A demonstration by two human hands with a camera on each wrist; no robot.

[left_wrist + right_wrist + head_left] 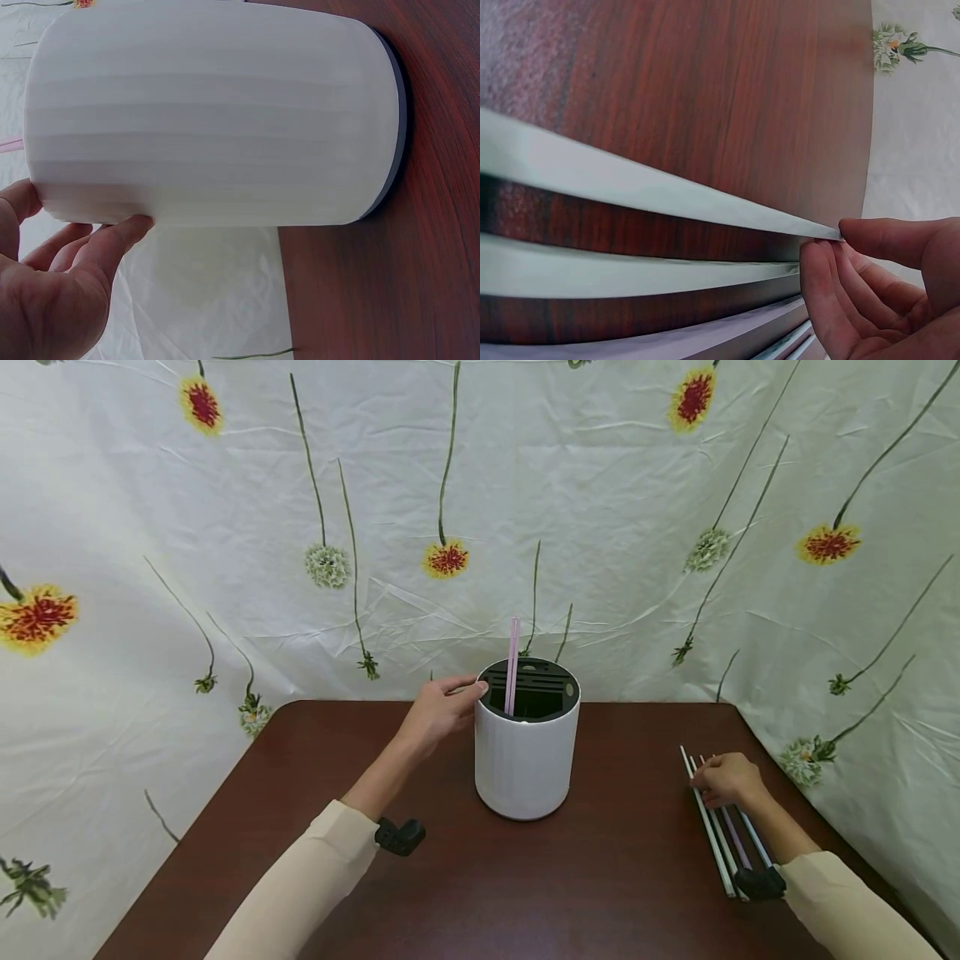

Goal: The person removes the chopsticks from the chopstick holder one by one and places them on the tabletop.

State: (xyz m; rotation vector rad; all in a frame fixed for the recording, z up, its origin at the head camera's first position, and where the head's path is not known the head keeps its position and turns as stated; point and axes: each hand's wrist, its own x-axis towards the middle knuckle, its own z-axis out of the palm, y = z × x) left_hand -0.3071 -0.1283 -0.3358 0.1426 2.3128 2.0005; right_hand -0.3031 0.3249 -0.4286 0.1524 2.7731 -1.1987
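On my left, five red-and-yellow flower heads show in full on the pale printed cloth (112,510) hung behind the dark reddish-brown wood-grained table (600,893). One cream sleeve (300,881) reaches in, with one small black device (400,836) at its wrist, and the left hand (442,710) holds the upper left side of the only container here, its thumb at the rim and its fingers against the outer wall. That is a white upright cylindrical holder (525,768) with one black slotted top (540,672), standing near the table's far edge. Slim, see-through pink stick material (513,660) rises from the opening; whether it is one piece or two side by side, I cannot tell. Well to the right, I count four slender sticks lying lengthwise beside one another: two pale green sticks (615,274), then one lilac stick (705,332), then one light blue stick (755,839). The right hand (726,779) is narrowed over them, thumb and fingers pinching the leftmost pale green one near its far end. A second black device (760,883) and a second cream sleeve (847,902) follow behind that hand.
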